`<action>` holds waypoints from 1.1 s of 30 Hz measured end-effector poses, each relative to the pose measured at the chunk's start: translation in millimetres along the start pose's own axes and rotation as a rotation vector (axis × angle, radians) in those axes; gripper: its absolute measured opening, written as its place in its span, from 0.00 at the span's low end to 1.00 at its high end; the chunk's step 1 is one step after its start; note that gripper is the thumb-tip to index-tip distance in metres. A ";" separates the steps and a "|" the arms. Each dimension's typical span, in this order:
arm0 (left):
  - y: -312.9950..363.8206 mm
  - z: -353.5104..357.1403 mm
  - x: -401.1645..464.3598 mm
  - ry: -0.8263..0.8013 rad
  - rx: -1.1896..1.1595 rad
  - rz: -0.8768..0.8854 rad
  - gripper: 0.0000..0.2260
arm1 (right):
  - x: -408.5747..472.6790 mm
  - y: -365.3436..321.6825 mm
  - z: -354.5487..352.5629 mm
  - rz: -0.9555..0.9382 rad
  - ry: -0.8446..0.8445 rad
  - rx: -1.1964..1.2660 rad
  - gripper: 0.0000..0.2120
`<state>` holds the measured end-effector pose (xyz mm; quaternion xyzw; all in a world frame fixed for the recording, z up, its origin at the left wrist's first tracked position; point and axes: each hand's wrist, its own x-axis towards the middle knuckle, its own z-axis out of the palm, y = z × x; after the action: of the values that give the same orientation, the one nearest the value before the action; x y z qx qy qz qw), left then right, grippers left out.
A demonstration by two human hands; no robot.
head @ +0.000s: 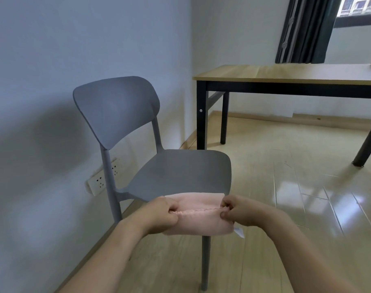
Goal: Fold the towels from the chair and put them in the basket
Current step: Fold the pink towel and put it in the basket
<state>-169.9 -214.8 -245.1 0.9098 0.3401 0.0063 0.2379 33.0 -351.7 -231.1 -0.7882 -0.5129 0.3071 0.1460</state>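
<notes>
The left hand (159, 214) and right hand (235, 210) are pinching the pink towel (198, 220) — fingers curled on either end — over the chair (180, 172) edge, likely keeping its fold taut.

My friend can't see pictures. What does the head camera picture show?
Two hands, the left hand and right hand, each pinch an end of a folded pink towel over the front edge of a grey chair. A wooden table stands behind, by a curtained window.
</notes>
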 end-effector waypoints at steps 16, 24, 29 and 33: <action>37.9 -78.8 -11.2 0.135 -0.714 -0.147 0.11 | -35.9 -41.2 -78.2 0.057 0.038 0.446 0.07; 52.6 -65.5 -7.9 0.852 -0.350 0.082 0.06 | -15.1 -51.0 -64.2 -0.329 0.806 0.332 0.06; 36.7 -51.3 -4.3 0.872 -0.282 0.194 0.04 | -5.0 -41.5 -53.9 -0.419 0.756 0.411 0.07; 9.6 -22.8 1.9 0.279 -0.368 0.021 0.07 | 16.4 -7.7 -27.8 -0.103 0.444 0.122 0.06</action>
<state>-166.4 -210.1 -221.0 0.8449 0.3534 0.1964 0.3502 49.8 -331.3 -211.0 -0.7989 -0.4883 0.1489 0.3181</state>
